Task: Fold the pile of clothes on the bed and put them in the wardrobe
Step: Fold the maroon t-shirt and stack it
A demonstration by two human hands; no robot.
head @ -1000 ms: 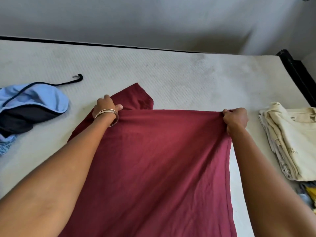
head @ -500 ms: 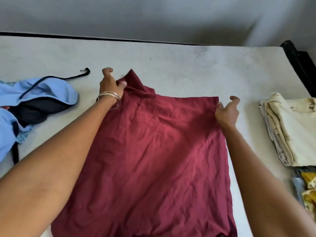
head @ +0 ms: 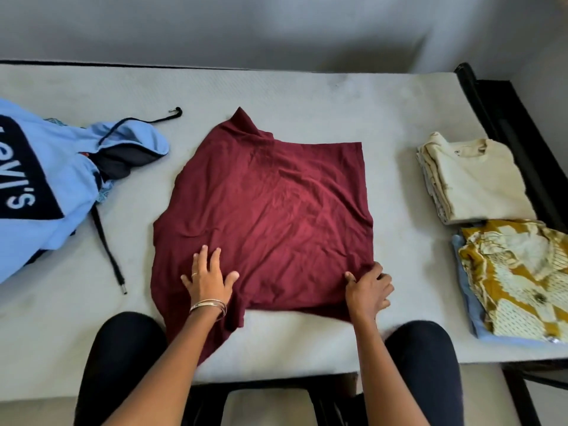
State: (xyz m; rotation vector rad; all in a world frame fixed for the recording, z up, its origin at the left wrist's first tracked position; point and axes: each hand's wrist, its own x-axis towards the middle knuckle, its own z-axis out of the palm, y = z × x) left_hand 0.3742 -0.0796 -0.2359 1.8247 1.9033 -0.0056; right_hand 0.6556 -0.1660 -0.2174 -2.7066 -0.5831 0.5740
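Observation:
A maroon garment [head: 270,207] lies folded over and wrinkled in the middle of the white mattress [head: 307,96]. My left hand [head: 207,276], with bangles on the wrist, presses flat on its near left part, fingers spread. My right hand [head: 367,290] rests on the garment's near right corner with the fingers lying over the fabric edge; whether they pinch it is unclear. A light blue hoodie [head: 46,192] with a dark logo panel lies unfolded at the left, its black drawstrings trailing on the mattress.
At the right edge sit a folded cream shirt stack [head: 473,179] and, nearer, a folded yellow patterned garment [head: 519,281] on a blue one. A black bed frame [head: 516,130] runs along the right. A grey wall is behind. My knees touch the near edge.
Both hands let go of the far edge after laying the garment down and drew back to its near edge. The view pulled back, showing more of the bed.

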